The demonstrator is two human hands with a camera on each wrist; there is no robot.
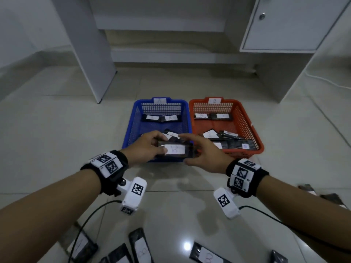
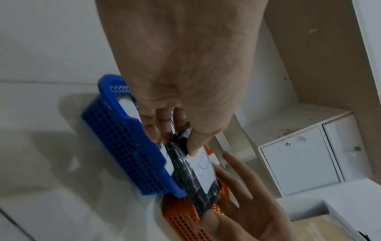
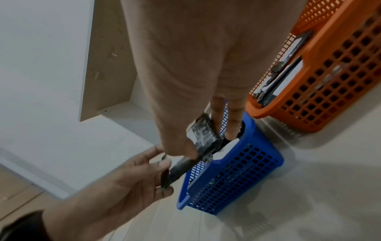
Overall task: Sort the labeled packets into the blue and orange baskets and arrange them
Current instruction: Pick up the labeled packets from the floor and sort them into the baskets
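A black packet (image 1: 175, 149) with a white label marked B is held flat between both hands, over the front rim of the blue basket (image 1: 157, 105). My left hand (image 1: 162, 146) pinches its left end, the thumb (image 2: 193, 151) lying on the label. My right hand (image 1: 193, 149) grips the right end, thumb (image 3: 185, 150) on one side and fingers on the other. The orange basket (image 1: 247, 118), tagged B, stands just right of the blue one, tagged A. Both baskets hold labeled packets, A ones (image 1: 161, 118) in blue and B ones (image 1: 212, 116) in orange.
Several loose labeled packets lie on the tiled floor near me, such as one (image 1: 140, 245) at the bottom and another (image 1: 207, 257) marked B. More lie at the right (image 1: 307, 188). A white panel (image 1: 89, 54) and a cabinet (image 1: 281, 25) stand behind the baskets.
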